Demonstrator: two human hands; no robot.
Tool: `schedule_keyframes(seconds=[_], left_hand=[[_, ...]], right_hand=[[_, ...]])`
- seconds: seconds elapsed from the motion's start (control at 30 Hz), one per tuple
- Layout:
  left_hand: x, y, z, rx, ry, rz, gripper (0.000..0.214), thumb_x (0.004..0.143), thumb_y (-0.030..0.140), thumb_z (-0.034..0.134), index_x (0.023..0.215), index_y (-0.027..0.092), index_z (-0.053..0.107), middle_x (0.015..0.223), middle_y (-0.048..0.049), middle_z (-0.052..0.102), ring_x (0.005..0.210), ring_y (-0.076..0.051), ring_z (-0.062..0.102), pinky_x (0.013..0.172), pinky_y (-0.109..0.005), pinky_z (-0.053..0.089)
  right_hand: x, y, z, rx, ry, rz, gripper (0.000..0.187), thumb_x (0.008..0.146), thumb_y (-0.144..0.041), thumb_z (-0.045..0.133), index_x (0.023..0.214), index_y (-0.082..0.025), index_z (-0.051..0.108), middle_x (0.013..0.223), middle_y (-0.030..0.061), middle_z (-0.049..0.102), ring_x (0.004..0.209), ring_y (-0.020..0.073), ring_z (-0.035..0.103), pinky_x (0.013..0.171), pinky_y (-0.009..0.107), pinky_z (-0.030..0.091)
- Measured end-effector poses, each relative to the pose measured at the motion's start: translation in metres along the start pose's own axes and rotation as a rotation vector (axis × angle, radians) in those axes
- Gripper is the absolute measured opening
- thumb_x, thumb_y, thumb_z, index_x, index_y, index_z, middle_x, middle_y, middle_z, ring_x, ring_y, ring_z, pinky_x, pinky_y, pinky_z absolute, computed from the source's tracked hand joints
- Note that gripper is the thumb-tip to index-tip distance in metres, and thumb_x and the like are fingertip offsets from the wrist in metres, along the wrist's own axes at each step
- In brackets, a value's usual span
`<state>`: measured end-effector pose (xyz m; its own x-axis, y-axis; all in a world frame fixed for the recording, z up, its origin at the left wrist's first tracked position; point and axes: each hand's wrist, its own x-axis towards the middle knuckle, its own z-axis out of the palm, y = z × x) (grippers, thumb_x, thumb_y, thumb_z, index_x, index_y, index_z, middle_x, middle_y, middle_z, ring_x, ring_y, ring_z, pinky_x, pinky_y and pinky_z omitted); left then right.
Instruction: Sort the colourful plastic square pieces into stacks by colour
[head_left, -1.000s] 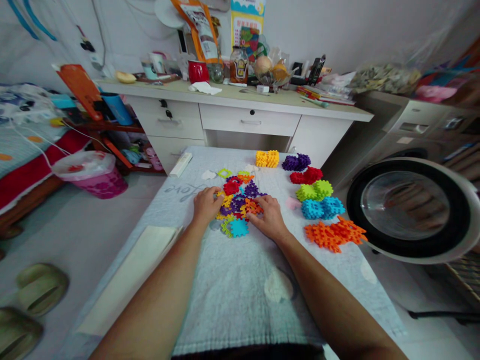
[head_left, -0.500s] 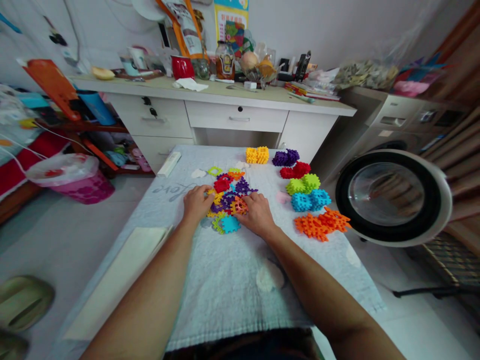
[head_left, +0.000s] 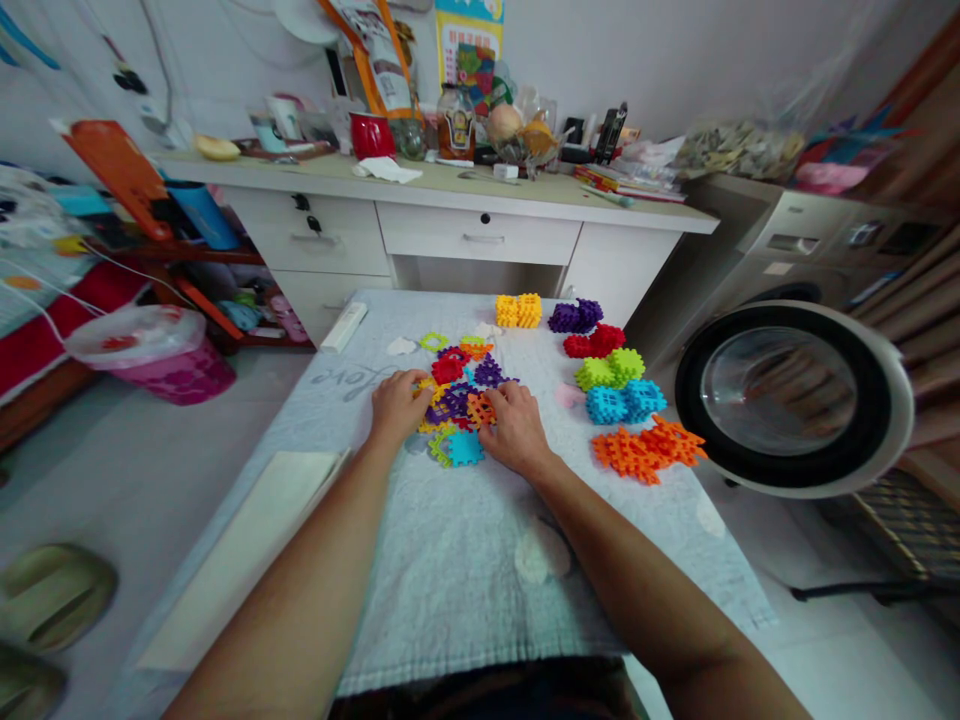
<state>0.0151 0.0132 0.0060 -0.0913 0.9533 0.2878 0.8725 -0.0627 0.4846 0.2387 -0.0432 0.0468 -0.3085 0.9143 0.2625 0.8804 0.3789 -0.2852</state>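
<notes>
Two hands, head view: both reach forward over a table, one at each side of a pile of loose toy pieces.
Left hand point(head_left: 397, 405): palm down at the left edge of the pile; fingers close together and bent, tips on yellow pieces. Whether they grip anything cannot be told.
Right hand point(head_left: 514, 432): palm down at the right edge of the pile; fingers bent, tips touching an orange piece point(head_left: 480, 408). It may be a pinch, but the knuckles hide the grip.
Pile of pieces point(head_left: 461, 380): flat toothed plastic pieces in red, purple, yellow, green and orange, lying jumbled between the hands, in the middle of the table.
Blue piece point(head_left: 466, 448): on the near edge of the pile, between the two wrists, beside a green one.
Cloth point(head_left: 450, 570): pale towel that covers the table top and bears everything.
Yellow stack point(head_left: 517, 310): at the far edge of the cloth, apart from the pile.
Purple stack point(head_left: 574, 316): just right of the yellow one.
Red stack point(head_left: 592, 343): touching the purple stack on its near side.
Green stack point(head_left: 609, 370): next in the row, nearer.
Blue stack point(head_left: 624, 402): nearer again, right of the right hand.
Orange stack point(head_left: 649, 450): nearest of the row, close to the right edge of the cloth.
White board point(head_left: 240, 555): flat along the left edge of the table.
Desk point(head_left: 480, 235): white, with drawers, beyond the table, its top crowded with jars and cups.
Washing machine door point(head_left: 787, 395): round, open, to the right of the table.
Pink bin point(head_left: 150, 355): on the floor to the left.
</notes>
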Motion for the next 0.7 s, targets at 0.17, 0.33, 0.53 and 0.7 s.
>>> schedule_keyframes(seconds=[0.17, 0.33, 0.53, 0.7], left_hand=[[0.0, 0.002, -0.001, 0.0, -0.004, 0.001, 0.033, 0.086, 0.036, 0.053, 0.111, 0.023, 0.069, 0.111, -0.0077, 0.07, 0.107, -0.026, 0.063, 0.098, -0.039, 0.045], [0.0, 0.003, -0.002, 0.024, -0.008, 0.0, 0.033, 0.086, 0.037, 0.053, 0.111, 0.023, 0.069, 0.11, -0.008, 0.069, 0.106, -0.027, 0.063, 0.096, -0.039, 0.046], [0.0, 0.003, -0.002, 0.021, -0.008, -0.004, 0.033, 0.086, 0.037, 0.052, 0.111, 0.023, 0.07, 0.111, -0.0081, 0.069, 0.107, -0.026, 0.063, 0.097, -0.039, 0.046], [0.0, 0.004, -0.004, 0.025, -0.029, -0.012, 0.033, 0.087, 0.037, 0.051, 0.109, 0.023, 0.07, 0.11, -0.0083, 0.069, 0.107, -0.027, 0.063, 0.096, -0.039, 0.045]], right_hand=[[0.001, -0.001, 0.002, 0.001, -0.018, 0.0, 0.042, 0.086, -0.038, 0.064, 0.123, -0.018, 0.062, 0.117, 0.0132, 0.057, 0.109, 0.0298, 0.048, 0.095, 0.043, 0.041], [0.0, 0.0, 0.003, 0.086, 0.012, 0.01, 0.041, 0.084, -0.031, 0.065, 0.122, -0.017, 0.06, 0.118, 0.0129, 0.057, 0.11, 0.0289, 0.048, 0.096, 0.042, 0.04], [-0.001, 0.007, -0.022, 0.153, 0.088, 0.012, 0.04, 0.083, -0.03, 0.066, 0.121, -0.017, 0.063, 0.116, 0.0122, 0.057, 0.109, 0.0276, 0.049, 0.094, 0.04, 0.04], [-0.024, 0.044, -0.078, 0.026, -0.03, -0.037, 0.033, 0.086, -0.031, 0.065, 0.116, -0.019, 0.067, 0.108, 0.01, 0.061, 0.101, 0.0263, 0.053, 0.09, 0.04, 0.04]])
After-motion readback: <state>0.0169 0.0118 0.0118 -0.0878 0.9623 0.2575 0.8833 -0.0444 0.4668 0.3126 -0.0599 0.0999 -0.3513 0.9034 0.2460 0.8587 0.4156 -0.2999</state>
